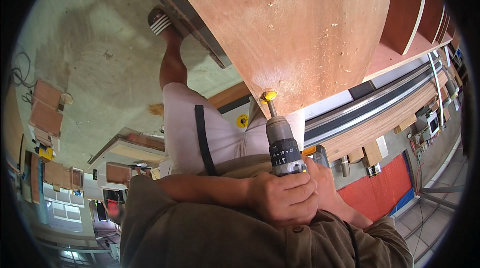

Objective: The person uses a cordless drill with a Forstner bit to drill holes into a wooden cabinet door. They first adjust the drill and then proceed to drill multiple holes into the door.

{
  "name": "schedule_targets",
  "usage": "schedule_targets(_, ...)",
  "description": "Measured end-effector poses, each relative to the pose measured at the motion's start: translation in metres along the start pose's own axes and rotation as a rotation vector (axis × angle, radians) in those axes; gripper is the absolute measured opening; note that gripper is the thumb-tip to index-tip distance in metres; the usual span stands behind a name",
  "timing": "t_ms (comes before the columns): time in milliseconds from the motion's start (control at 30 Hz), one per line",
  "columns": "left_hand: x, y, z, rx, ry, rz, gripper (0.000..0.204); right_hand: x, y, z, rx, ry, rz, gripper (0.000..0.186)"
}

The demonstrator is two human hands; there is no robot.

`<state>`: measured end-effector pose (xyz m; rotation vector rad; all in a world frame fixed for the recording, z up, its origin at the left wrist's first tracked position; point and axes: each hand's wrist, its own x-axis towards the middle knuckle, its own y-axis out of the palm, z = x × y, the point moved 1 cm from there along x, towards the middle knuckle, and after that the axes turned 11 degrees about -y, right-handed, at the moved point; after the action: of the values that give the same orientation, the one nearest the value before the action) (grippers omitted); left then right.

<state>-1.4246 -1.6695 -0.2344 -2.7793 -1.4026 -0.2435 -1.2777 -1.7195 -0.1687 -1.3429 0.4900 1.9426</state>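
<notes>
A cordless drill [283, 146] points away from me, its dark chuck toward the board. My left hand [282, 199] is closed around the back of the drill's body. Beside and partly behind it, my right hand [324, 184] wraps the drill too; most of its fingers are hidden. A yellow round cutter bit [269, 96] in the chuck meets the near left corner of a reddish wooden board [305, 33]. Whether it is turning, I cannot tell. Pale wood shavings [334, 30] are scattered over the board's face.
Right of the board stand brown panels with white edges [412, 18]. Long metal-edged strips and boards [370, 113] lie below them, near a red sheet [375, 188]. A yellow disc [242, 120] shows between my legs. Wood pieces [47, 108] lie on the concrete floor [100, 58] at left.
</notes>
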Motion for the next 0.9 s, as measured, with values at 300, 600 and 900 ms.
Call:
schedule_targets(300, 0.000, 0.006, -0.004, 0.024, -0.023, 0.025, 0.013, -0.002, 0.001, -0.012, 0.005, -0.113, -0.075, 0.042)
schedule_targets(600, 0.002, 0.012, -0.008, 0.008, -0.049, -0.061, 0.017, 0.005, -0.032, 0.004, -0.159, -0.150, 0.010, 0.049)
schedule_targets(900, 0.001, 0.011, -0.008, 0.042, -0.042, -0.107, 0.018, 0.011, -0.046, 0.019, -0.169, -0.147, 0.078, 0.057)
